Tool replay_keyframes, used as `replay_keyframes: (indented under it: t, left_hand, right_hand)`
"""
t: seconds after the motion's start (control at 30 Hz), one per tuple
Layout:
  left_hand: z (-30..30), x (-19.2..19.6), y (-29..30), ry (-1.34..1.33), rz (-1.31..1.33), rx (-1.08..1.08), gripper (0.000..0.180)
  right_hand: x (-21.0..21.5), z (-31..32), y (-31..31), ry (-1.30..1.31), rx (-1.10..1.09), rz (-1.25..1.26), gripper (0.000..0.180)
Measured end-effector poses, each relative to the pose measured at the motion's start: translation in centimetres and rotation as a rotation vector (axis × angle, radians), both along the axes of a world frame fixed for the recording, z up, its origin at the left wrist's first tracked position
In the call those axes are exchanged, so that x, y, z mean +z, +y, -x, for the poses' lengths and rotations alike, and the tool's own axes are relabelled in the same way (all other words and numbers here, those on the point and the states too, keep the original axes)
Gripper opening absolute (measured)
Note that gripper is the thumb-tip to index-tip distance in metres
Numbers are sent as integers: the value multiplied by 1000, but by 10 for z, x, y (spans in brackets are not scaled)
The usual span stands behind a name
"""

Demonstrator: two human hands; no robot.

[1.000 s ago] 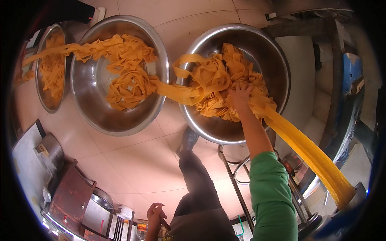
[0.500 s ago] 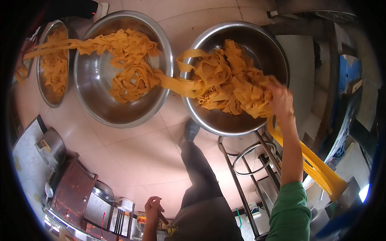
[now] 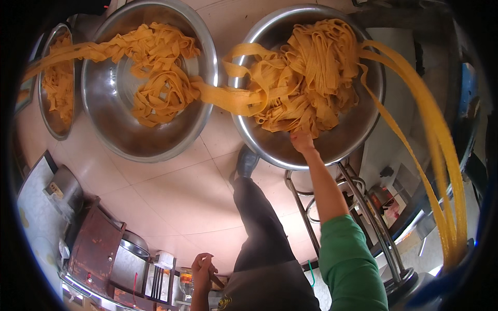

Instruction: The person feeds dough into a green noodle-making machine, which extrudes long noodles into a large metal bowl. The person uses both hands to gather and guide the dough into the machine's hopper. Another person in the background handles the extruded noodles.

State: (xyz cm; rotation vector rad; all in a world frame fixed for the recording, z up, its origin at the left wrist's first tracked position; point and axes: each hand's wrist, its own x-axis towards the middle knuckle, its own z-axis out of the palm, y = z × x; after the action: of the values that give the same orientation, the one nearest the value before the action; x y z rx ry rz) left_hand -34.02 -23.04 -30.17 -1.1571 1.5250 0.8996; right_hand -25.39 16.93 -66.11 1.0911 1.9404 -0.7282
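Wide, flat orange noodles point(image 3: 324, 57) lie in a thick folded heap inside the right steel bowl point(image 3: 376, 103). My right hand point(image 3: 302, 141) is at the near side of this heap, curled against its lower edge; the noodles partly hide the fingertips. From the heap's right side, long noodle ribbons point(image 3: 433, 122) arc over the rim and run down to the lower right. Low and to the left, my left hand point(image 3: 203, 267) is closed around a short brown stick point(image 3: 218, 281), away from the bowls.
A second steel bowl point(image 3: 155, 153) holds more noodles, linked by ribbons to the right bowl and to a smaller bowl point(image 3: 57, 129) at far left. A metal-tube stand point(image 3: 298, 194) is below the right bowl. A brown cabinet point(image 3: 96, 246) stands lower left.
My right hand has moved from the heap's right side to its near edge. The heap now reaches farther back, and the ribbons arc wider at right. My left hand stays low.
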Motion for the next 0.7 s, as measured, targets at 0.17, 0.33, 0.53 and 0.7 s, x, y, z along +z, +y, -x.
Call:
replay_keyframes:
  t: [0.17,0.33,0.53,0.7]
  left_hand:
    - [-13,-18,-13,-19,101,-72,13]
    - [-25,-27,-18,-25,121,-63,15]
    - [-39,-26,-30,-20,59,9,14]
    - [-49,-2,-38,33,12,0,13]
  right_hand:
    - [-64,-25,-35,-20,-346,-277,20]
    - [-50,12,-49,0,-582,-541,28]
    - [-63,-1,-43,-8,-566,-576,21]
    - [-22,-17,-47,89,-407,-444,14]
